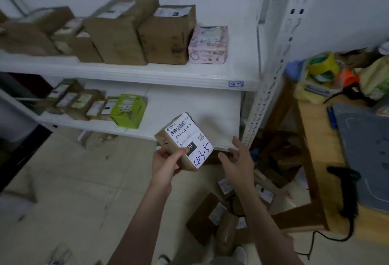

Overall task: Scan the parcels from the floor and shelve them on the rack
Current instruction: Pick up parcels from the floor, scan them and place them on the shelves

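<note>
Brown cardboard parcel (184, 141), one, white label up with "4-3-5" penned on it, sits in the left hand (166, 161), thumb on the label, fingers curled beneath. Right hand (237, 159) hovers just beside it, fingers spread, holding nothing. Ahead of both stands a white rack (189, 79): one green box (128, 110) below, two tall boxes (117, 33) and one pink box (208, 43) above. Under the right hand, several floor parcels (206, 218) lie on tiles (84, 180). Right of it, a wooden table (315, 138) bears one scanner (345, 191).

Left hand (166, 160) around a parcel (185, 138), right hand (237, 159) loose-fingered just beside, both arms outstretched.
</note>
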The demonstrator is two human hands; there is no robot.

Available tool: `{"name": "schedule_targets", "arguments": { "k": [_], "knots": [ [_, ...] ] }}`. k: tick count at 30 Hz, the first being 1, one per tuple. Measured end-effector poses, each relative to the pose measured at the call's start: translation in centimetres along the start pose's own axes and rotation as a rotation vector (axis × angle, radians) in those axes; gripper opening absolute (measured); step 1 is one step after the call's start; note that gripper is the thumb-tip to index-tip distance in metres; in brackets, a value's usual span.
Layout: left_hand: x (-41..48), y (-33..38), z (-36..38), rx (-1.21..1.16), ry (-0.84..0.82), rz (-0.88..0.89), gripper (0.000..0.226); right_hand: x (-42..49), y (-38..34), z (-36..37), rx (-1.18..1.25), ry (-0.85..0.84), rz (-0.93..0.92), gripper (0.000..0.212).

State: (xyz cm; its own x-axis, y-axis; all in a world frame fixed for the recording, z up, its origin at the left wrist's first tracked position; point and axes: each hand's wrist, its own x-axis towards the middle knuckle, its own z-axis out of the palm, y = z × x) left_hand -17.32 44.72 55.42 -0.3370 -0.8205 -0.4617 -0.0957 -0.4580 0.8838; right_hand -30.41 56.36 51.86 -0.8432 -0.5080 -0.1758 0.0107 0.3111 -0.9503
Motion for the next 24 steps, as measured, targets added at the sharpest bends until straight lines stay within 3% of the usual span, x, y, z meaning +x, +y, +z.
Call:
{"name": "schedule_targets", "arguments": {
  "k": [2,5,7,11,13,18,24],
  "knots": [
    [0.6,0.6,-3.8,-0.031,0.025,-0.021,0.027,-1.5,-0.7,3.6,0.074,-0.07,-0.002,0.059],
    [1.3,1.9,-9.1,-0.05,0.037,-0.043,0.07,-3.5,-1.2,8.8,0.128,-0.159,-0.006,0.05],
    [1.6,2.6,-12.4,-0.045,0.042,-0.048,0.086,-4.6,-1.6,12.0,0.194,-0.223,0.052,0.049],
    [2.1,3.5,-18.4,-0.02,0.0,-0.06,0.073,-7.3,-2.8,17.6,0.29,-0.419,0.151,0.049],
    [2.4,3.5,-21.3,-0.017,-0.004,-0.06,0.067,-8.7,-3.4,19.9,0.27,-0.515,0.179,0.036],
    [2.7,2.7,-26.8,0.0,0.025,-0.094,0.073,-11.0,-3.4,24.3,0.205,-0.723,0.276,0.035],
    [6.0,3.5,-28.3,0.053,0.018,-0.135,0.037,-9.7,-3.2,27.8,0.285,-0.706,0.376,0.049]
  ]
}}
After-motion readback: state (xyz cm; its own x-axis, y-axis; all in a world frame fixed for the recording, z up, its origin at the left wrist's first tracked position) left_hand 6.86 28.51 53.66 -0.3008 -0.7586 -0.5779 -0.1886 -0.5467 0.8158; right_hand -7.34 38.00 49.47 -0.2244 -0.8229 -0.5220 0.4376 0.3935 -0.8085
